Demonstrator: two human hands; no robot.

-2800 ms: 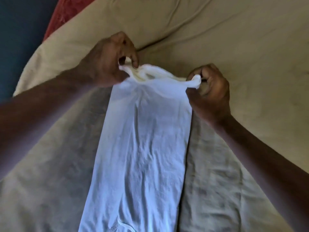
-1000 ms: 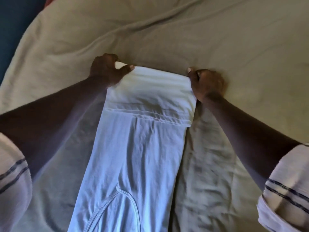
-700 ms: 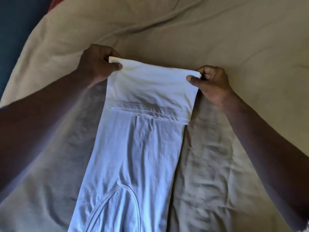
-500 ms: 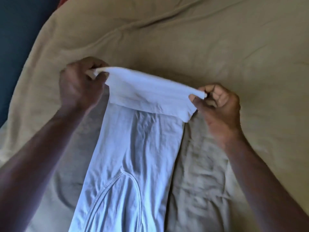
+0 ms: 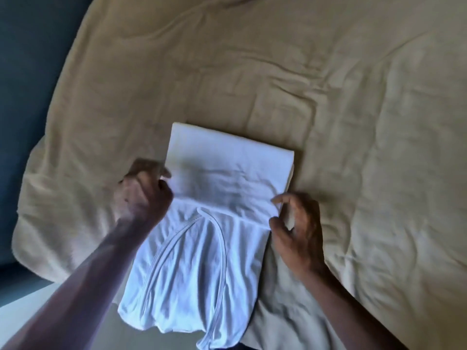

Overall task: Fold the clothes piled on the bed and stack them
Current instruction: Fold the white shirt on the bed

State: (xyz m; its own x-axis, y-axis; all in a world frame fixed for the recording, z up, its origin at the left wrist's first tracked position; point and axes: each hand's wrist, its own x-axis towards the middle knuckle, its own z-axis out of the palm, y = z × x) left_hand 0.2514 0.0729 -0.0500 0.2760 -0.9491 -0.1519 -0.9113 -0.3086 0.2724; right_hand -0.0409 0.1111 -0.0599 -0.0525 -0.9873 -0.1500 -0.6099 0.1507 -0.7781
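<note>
Head view, from the left: a dark blue surface (image 5: 22, 97) runs along the left edge of the beige bed cover (image 5: 252, 72), which is rumpled and creased all over.

The left hand (image 5: 142, 193) comes next, blurred. Its fingers are curled at the left edge of the white garment (image 5: 202, 261), but the blur hides whether they actually pinch the cloth.

The garment lies on the cover close to its near edge, somewhat left of the middle. Its far part is doubled over into a flat rectangular fold (image 5: 227, 157) with a straight far edge. The near part lies flat but wrinkled, with a curved line of trim (image 5: 219, 238) running down it. The lowest end is bunched right at the cover's near edge.

The right hand (image 5: 299, 231) sits at the garment's right edge, level with the near border of the fold. Its fingers are loosely curled, and the thumb (image 5: 275, 221) and forefinger (image 5: 279, 198) are held apart, their tips at the cloth's edge without closing on it.

Beyond it, bare wrinkled cover runs to the right edge.
</note>
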